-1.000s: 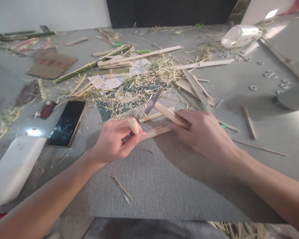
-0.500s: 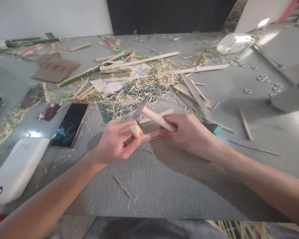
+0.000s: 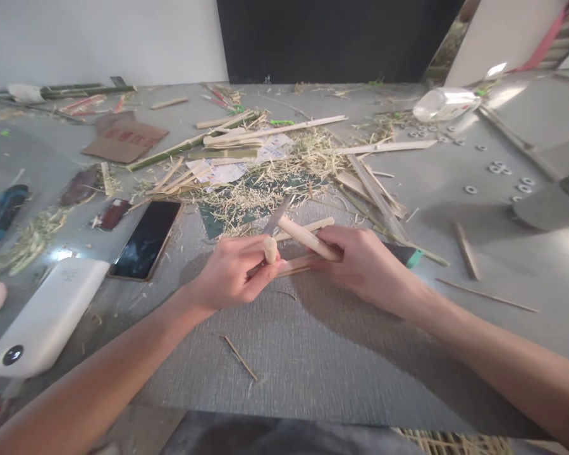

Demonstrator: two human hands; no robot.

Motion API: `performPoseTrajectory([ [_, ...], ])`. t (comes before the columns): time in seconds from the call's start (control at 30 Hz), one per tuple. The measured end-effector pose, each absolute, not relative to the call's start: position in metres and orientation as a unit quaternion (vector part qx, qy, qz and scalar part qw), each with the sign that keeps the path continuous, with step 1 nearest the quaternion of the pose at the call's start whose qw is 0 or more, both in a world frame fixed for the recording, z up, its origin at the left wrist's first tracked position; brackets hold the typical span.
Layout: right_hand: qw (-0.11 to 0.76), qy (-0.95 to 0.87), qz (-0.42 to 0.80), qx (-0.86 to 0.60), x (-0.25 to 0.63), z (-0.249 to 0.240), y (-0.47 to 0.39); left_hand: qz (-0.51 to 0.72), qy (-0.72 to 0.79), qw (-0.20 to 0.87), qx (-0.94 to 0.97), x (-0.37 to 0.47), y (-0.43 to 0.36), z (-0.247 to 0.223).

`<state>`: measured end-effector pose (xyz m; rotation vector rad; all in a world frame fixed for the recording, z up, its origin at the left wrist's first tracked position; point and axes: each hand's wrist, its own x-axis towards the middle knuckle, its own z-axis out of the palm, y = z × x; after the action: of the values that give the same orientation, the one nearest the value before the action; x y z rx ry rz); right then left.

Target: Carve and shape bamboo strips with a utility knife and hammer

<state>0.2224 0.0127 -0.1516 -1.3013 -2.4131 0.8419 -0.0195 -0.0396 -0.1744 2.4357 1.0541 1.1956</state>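
My left hand [image 3: 237, 268] is closed around a pale wooden stick [image 3: 270, 250] whose rounded end points toward me. In my right hand [image 3: 360, 256] is a pale wooden handle [image 3: 308, 239] that slants up and left. Across its far end lies a pointed grey metal piece [image 3: 279, 215], hammer-like in outline; I cannot tell whether the two are joined. Thin wooden strips [image 3: 296, 263] run between both hands, low over the grey table [image 3: 322, 366]. Another pale strip [image 3: 313, 229] lies just behind my hands.
Shavings [image 3: 246, 199] and split bamboo pieces [image 3: 275, 129] cover the middle back. On the left are a phone [image 3: 146, 240], a white power bank [image 3: 52, 319] and a screwdriver [image 3: 4, 212]. Several metal washers [image 3: 500, 167], a clear bottle [image 3: 443, 104] and a grey cylinder [image 3: 552, 199] are on the right.
The whole view has shifted slightly right and down, showing more of the left side. Both hands keep their holds, and their position relative to each other is nearly the same.
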Motion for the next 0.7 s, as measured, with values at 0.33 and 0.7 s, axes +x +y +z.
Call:
performPoseTrajectory([
  [0.33,0.148,-0.846,0.191,-0.475,0.260,-0.064,0.004,0.381,0.377,0.119,0.836,-0.021,-0.039,-0.174],
  [0.7,0.209,-0.883,-0.053,-0.417,0.259,-0.018,-0.036,0.390,0.366,0.131,0.835,-0.021,-0.041,-0.172],
])
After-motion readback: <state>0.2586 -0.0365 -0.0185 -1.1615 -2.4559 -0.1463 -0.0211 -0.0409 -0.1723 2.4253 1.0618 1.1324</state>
